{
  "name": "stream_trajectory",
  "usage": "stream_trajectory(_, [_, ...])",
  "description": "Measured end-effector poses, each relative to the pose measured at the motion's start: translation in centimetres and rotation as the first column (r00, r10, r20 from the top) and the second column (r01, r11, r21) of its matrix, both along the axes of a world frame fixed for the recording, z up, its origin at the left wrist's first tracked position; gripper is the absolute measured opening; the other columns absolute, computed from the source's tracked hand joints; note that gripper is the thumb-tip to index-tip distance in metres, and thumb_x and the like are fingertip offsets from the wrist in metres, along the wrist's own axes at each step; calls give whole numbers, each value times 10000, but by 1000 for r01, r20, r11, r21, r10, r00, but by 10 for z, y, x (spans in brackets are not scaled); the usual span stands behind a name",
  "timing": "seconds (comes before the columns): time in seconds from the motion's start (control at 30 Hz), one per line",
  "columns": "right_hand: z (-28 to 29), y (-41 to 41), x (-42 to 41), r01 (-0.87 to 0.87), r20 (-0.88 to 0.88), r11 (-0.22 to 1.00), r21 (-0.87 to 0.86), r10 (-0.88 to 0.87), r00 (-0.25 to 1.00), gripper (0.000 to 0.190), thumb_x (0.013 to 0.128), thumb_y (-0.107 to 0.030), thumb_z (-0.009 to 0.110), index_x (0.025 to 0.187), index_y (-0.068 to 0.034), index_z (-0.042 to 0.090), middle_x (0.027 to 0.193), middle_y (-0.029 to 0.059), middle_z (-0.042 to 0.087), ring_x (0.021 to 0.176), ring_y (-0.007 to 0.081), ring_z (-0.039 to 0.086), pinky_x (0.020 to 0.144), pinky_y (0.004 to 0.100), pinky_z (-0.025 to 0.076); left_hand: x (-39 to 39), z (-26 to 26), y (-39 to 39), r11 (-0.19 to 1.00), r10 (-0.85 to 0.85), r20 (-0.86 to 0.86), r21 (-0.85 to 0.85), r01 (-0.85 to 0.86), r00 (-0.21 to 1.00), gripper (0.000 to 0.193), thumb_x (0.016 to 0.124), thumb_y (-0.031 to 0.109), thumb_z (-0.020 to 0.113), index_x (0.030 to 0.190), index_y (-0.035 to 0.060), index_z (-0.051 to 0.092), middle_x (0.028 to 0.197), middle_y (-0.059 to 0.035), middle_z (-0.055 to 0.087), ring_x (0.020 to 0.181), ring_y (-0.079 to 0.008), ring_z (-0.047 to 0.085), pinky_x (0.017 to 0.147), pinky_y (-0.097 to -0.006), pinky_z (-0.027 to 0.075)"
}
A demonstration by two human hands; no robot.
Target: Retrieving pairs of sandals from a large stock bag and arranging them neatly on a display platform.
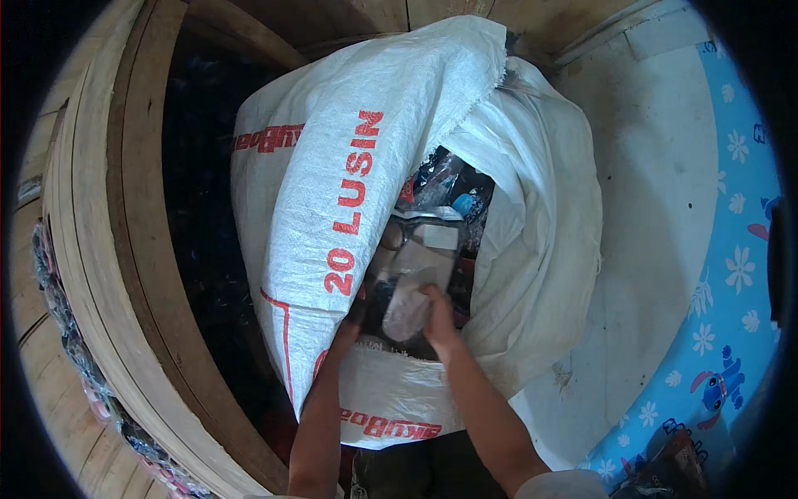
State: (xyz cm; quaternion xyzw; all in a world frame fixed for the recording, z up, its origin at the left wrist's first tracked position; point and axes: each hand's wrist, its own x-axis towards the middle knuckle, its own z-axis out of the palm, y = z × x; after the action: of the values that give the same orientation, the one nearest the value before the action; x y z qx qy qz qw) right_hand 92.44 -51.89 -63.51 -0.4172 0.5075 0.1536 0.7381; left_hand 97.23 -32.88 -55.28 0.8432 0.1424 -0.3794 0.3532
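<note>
A large white woven plastic sack (386, 100) with red print stands before me, its mouth folded back. Inside its opening, my right hand (439, 312) grips the right edge of a clear plastic package (418, 274) that holds pale, flat, sole-shaped items. Reaching into the left side of the opening is my left hand (356, 315); its fingers are mostly hidden by the sack's folded edge and shadow, so what it touches cannot be made out. Other plastic-wrapped goods (439, 178), dark, with some red and blue, lie deeper in the sack behind the package.
Curved-looking wooden boards (140, 206) border a dark recess on the left, with wrapped goods beyond them. A blue sheet with white flowers (704, 337) covers the right side. A dark plastic-wrapped item (670, 468) lies at the lower right.
</note>
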Motion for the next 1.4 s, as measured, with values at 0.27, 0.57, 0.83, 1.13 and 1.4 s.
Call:
stream_trajectory(0.27, [43,-62,13,-64,-142,966,250,102,985,336,807,-74,612,1125,14,548,1049,111,611,992,244,607,870,407,512,9,-4,-19,841,305,-339,-344,-418,890,608,865,160,652,1386,23,370,1237,-114,558,1129,-239,549,994,-346,405])
stream_trajectory(0.57, [81,-58,13,-362,-13,896,257,378,926,669,816,-124,730,1370,-25,367,1265,94,537,1132,201,528,979,343,419,7,21,-32,327,652,-589,-350,-878,477,603,919,198,605,1437,81,318,1347,-90,475,1204,-224,501,998,-380,425])
stream_trajectory(0.83, [126,-75,14,-212,171,924,319,164,971,701,805,-63,734,1389,-43,347,1251,94,551,1129,196,535,987,346,427,1,32,3,46,131,-775,-618,-785,618,875,687,-111,692,1441,31,272,1353,-152,466,1221,-258,500,957,-358,468])
stream_trajectory(1.13, [114,-124,-11,-641,319,766,53,595,738,530,775,72,657,1277,-26,518,1109,79,620,976,166,604,817,307,514,26,62,8,464,-41,-693,-651,-601,719,801,646,-99,701,1376,-8,384,1211,-131,586,1031,-201,578,873,-314,461])
stream_trajectory(1.4, [129,-98,8,-245,-146,960,132,263,954,394,786,-10,610,1173,41,559,1094,81,633,995,190,599,911,379,492,23,56,-11,742,-67,-279,-656,-139,958,560,739,-84,660,1274,-2,517,1157,-87,623,998,-145,592,882,-297,469])
